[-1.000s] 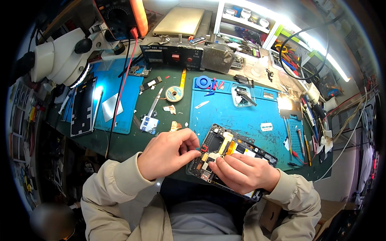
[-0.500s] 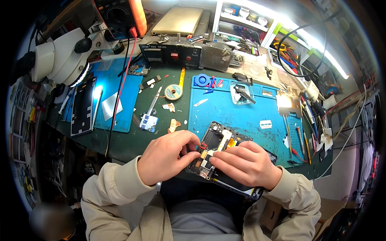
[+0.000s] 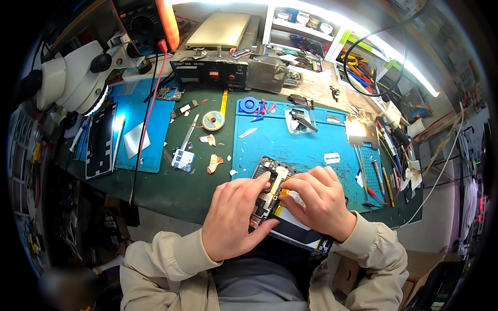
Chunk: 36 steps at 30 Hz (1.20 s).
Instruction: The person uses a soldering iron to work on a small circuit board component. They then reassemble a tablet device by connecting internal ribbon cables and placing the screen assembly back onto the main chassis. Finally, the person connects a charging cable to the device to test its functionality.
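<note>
An opened phone (image 3: 298, 228) lies tilted at the front edge of the bench, its circuit board and metal shields (image 3: 276, 184) exposed at the upper left end. My left hand (image 3: 233, 217) holds that end, fingers lying along the board and thumb across the lower part of the frame. Over the middle of the phone, my right hand (image 3: 321, 202) has thumb and forefinger brought together beside an orange-yellow flex cable (image 3: 281, 203). Whatever sits between those fingertips is too small to make out. Part of the board is hidden under my left fingers.
A blue repair mat (image 3: 290, 147) lies beyond the phone, carrying a clear dish (image 3: 301, 120) of parts and a white label (image 3: 331, 158). Left are a tape roll (image 3: 212, 120), a blade tool (image 3: 190, 132) and a microscope (image 3: 78, 78). Screwdrivers (image 3: 377, 176) lie at right.
My left hand has shifted from pinching at the phone's left edge to lying over its board end. My right hand has moved off the board toward the flex cable. The view has shifted slightly.
</note>
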Available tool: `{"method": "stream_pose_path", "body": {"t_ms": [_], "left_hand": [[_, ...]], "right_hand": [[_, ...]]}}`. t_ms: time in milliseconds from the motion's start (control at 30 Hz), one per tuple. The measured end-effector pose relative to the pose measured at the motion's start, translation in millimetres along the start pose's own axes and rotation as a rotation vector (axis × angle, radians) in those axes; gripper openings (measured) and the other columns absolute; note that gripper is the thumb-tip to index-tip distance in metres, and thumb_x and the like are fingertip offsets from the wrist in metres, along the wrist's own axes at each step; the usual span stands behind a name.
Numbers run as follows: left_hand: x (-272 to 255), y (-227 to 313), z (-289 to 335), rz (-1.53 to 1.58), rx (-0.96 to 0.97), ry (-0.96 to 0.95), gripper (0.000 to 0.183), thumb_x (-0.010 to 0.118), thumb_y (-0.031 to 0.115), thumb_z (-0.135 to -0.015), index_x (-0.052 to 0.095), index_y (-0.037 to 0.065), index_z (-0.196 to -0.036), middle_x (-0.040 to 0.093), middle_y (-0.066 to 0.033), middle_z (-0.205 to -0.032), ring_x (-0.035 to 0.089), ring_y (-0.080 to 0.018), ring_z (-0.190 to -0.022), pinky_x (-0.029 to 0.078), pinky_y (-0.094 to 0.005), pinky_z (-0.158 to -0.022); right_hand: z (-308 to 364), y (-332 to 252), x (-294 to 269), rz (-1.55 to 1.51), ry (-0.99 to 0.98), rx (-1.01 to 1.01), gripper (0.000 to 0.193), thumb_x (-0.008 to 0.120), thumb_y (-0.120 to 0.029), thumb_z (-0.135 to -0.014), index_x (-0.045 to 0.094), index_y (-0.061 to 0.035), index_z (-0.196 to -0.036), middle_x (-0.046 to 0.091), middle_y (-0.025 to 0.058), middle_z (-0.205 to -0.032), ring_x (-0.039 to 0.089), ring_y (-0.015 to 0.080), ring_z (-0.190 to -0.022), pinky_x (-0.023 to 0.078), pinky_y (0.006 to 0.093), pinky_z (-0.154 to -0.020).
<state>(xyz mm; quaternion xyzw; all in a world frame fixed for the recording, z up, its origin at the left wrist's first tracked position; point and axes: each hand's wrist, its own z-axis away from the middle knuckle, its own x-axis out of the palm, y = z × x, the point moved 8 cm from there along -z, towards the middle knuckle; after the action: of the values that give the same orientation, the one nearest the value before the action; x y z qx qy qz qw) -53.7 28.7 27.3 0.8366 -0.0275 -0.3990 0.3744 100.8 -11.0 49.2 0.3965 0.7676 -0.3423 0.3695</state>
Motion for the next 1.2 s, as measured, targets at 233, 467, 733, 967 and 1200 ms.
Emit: {"method": "stream_pose_path", "body": {"t_ms": [233, 467, 733, 967, 1200], "left_hand": [[3, -2, -2, 0.003, -0.02, 0.012, 0.084, 0.083, 0.009, -0.079, 0.046, 0.001, -0.154, 0.066, -0.0109, -0.126, 0.058, -0.0315, -0.119, 0.043, -0.0437, -0.103], [6, -2, -5, -0.032, -0.03, -0.035, 0.086, 0.086, 0.011, -0.078, 0.046, 0.001, -0.154, 0.066, -0.0099, -0.125, 0.057, -0.031, -0.121, 0.041, -0.044, -0.105], [4, -2, -4, -0.049, -0.019, -0.1, 0.09, 0.089, 0.022, -0.079, 0.046, 0.001, -0.156, 0.065, -0.0089, -0.128, 0.056, -0.03, -0.124, 0.042, -0.0434, -0.106], [3, -1, -4, -0.076, 0.022, -0.105, 0.092, 0.091, 0.029, -0.079, 0.047, 0.001, -0.155, 0.065, -0.0106, -0.128, 0.057, -0.0304, -0.124, 0.044, -0.0436, -0.105], [3, -4, 2, -0.123, 0.111, -0.036, 0.099, 0.092, 0.038, -0.075, 0.047, 0.0, -0.155, 0.066, -0.0126, -0.129, 0.06, -0.0311, -0.122, 0.048, -0.0422, -0.101]], "right_hand": [[3, -3, 0, 0.038, 0.038, -0.019, 0.031, 0.082, -0.01, -0.082, 0.07, -0.013, -0.111, 0.072, -0.0033, -0.097, 0.061, 0.0168, -0.082, 0.042, 0.0341, -0.073], [2, -2, -5, 0.04, 0.045, 0.029, 0.026, 0.081, -0.01, -0.084, 0.071, -0.0129, -0.108, 0.071, -0.0024, -0.094, 0.06, 0.0174, -0.079, 0.041, 0.034, -0.073], [23, -25, -8, -0.154, -0.313, 0.324, 0.031, 0.086, -0.021, -0.083, 0.069, -0.0079, -0.105, 0.061, 0.0069, -0.092, 0.066, 0.0263, -0.086, 0.054, 0.0391, -0.069], [20, -38, 8, -0.099, -0.429, 0.356, 0.028, 0.08, -0.021, -0.086, 0.065, -0.0039, -0.103, 0.063, 0.01, -0.096, 0.071, 0.0264, -0.088, 0.057, 0.0389, -0.065], [16, -44, 4, 0.017, -0.449, 0.377, 0.022, 0.076, -0.016, -0.086, 0.061, -0.0006, -0.093, 0.063, 0.0113, -0.09, 0.073, 0.0259, -0.08, 0.058, 0.0385, -0.059]]}}
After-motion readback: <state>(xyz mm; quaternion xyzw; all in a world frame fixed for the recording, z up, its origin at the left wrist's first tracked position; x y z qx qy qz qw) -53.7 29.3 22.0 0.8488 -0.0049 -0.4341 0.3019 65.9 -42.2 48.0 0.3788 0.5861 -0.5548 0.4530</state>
